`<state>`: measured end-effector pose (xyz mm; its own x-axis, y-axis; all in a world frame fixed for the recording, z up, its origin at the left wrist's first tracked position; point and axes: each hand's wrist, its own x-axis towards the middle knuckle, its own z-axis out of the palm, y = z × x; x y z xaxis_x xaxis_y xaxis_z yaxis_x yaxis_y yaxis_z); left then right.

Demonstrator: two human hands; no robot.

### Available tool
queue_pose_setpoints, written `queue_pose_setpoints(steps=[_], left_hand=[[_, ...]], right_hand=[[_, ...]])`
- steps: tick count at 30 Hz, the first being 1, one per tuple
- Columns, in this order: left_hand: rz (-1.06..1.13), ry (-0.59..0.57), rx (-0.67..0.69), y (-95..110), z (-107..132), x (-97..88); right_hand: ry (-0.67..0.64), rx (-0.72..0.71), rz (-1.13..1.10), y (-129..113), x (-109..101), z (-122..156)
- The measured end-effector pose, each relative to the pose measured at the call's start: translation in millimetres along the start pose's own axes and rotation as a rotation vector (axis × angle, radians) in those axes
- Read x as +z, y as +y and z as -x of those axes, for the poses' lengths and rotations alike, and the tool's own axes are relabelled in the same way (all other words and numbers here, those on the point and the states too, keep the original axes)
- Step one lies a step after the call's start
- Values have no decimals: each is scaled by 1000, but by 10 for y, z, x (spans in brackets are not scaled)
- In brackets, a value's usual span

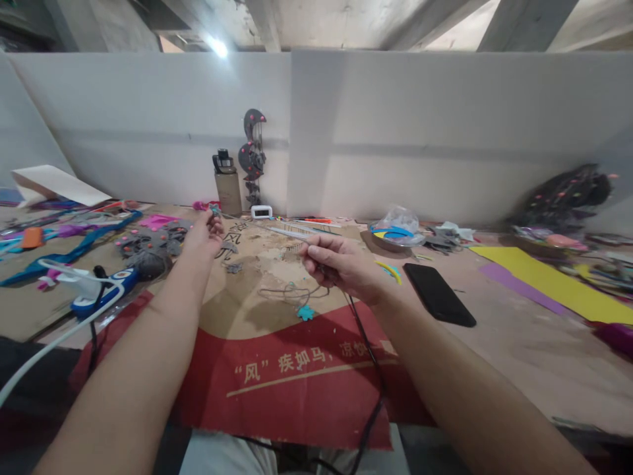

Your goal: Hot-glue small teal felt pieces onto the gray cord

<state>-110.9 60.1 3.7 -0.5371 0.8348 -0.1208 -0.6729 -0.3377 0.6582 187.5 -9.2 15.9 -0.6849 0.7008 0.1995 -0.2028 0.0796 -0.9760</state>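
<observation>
My left hand [211,227] is reached out over the back left of the cardboard, fingers pinched at a small teal piece [214,208]. A thin grey cord [242,219] appears to run from there towards my right hand [333,260], which is closed on it nearer to me. By my right fingertips lies a slim, silvery pointed shape [289,233]; I cannot tell whether it is held. Below that hand, loose loops of grey cord [284,292] rest on the cardboard beside a teal flower-shaped piece [305,313].
Red-and-brown cardboard [297,402] covers the table before me. A black phone [439,295] and yellow sheet [558,277] lie right. Left are a blue power strip [109,293] and grey pieces with pink dots [148,244]. A bottle [228,188] and small white clock [262,212] stand behind.
</observation>
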Motion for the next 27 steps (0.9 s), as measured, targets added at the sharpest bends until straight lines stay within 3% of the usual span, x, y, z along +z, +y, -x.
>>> queue_pose_setpoints(steps=[7, 12, 14, 17, 19, 21, 23, 27], left_hand=[[23, 89, 33, -40, -77, -73], [-60, 58, 31, -114, -30, -32], [-128, 6, 27, -161, 30, 6], [-212, -95, 26, -236, 152, 70], [-263, -164, 31, -283, 244, 111], [-306, -215, 40, -329, 337, 147], [-352, -270, 52, -376, 428, 177], [-442, -377, 57, -470, 580, 210]], right_hand=[[-140, -88, 31, -97, -33, 94], [-412, 7, 444, -76, 90, 76], [-416, 62, 599, -57, 65, 48], [-152, 120, 814, 5, -104, -12], [203, 107, 1056, 71, -267, -52], [434, 186, 1313, 160, -420, -84], [483, 294, 1425, 281, -529, -109], [445, 399, 1378, 565, -587, -152]])
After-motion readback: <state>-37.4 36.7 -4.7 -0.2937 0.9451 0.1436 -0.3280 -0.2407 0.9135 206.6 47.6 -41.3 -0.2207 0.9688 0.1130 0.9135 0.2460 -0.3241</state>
